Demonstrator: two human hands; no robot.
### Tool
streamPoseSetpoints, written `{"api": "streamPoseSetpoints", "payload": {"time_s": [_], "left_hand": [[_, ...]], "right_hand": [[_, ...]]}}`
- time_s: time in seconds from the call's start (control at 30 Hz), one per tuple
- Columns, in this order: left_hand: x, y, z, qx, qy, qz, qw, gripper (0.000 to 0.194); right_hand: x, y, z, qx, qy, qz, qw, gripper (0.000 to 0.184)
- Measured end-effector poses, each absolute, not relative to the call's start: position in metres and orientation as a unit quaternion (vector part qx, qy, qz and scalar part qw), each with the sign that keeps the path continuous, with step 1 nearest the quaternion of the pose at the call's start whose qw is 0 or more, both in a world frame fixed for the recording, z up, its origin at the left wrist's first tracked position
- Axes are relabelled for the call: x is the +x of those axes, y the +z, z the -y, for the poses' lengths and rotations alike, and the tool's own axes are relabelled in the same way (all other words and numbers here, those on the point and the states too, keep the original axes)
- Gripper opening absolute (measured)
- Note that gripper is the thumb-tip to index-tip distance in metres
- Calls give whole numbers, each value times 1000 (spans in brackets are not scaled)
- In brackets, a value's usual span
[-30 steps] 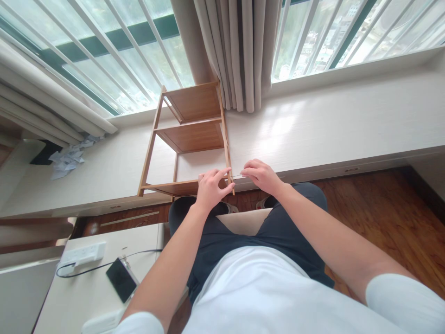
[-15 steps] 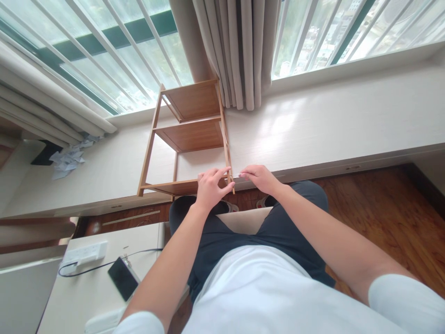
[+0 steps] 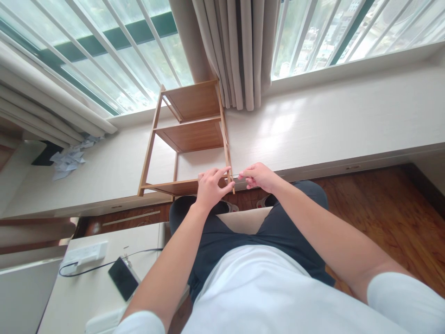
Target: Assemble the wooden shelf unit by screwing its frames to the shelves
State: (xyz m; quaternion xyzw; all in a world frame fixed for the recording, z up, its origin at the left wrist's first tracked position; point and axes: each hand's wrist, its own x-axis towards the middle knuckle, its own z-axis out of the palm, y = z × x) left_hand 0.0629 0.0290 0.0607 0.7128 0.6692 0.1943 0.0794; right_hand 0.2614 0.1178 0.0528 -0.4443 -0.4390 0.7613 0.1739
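Note:
A wooden shelf rack (image 3: pixel 187 135) with three boards stands tilted in view on the pale ledge. My left hand (image 3: pixel 211 186) grips its near right corner, thumb and forefinger on either side of the post and the other fingers over the lowest board. Just right of that post, my right hand (image 3: pixel 259 177) pinches a thin metal rod (image 3: pixel 236 175) that looks like a hex key. The rod's far end meets the post; whether it sits in a screw is too small to tell.
The pale window ledge (image 3: pixel 333 116) runs behind the rack, below a gathered curtain (image 3: pixel 239 55). Crumpled papers (image 3: pixel 67 160) lie at left. On the side table (image 3: pixel 139 241) are a phone (image 3: pixel 123 278), a power strip (image 3: pixel 85 253) and a dark cable. My knees are close below the rack.
My right hand has shifted slightly up and its lower fingers have loosened, while thumb and forefinger stay at the rod. My left hand and the rack have kept their places.

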Motion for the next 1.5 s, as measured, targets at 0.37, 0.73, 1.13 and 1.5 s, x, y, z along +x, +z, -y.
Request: {"api": "streamPoseSetpoints", "payload": {"time_s": [0.37, 0.73, 1.13, 1.5], "left_hand": [[62, 60, -29, 714, 192, -669, 79, 49], [63, 60, -29, 715, 194, -667, 75, 48], [63, 59, -29, 717, 205, -662, 72, 47], [63, 59, -29, 714, 189, -669, 75, 49]], "right_hand": [[266, 41, -117, -422, 584, 643, 258, 25], [273, 32, -110, -359, 409, 774, 322, 19], [276, 28, -113, -293, 285, 845, 345, 20], [280, 20, -118, -254, 201, 882, 342, 30]]}}
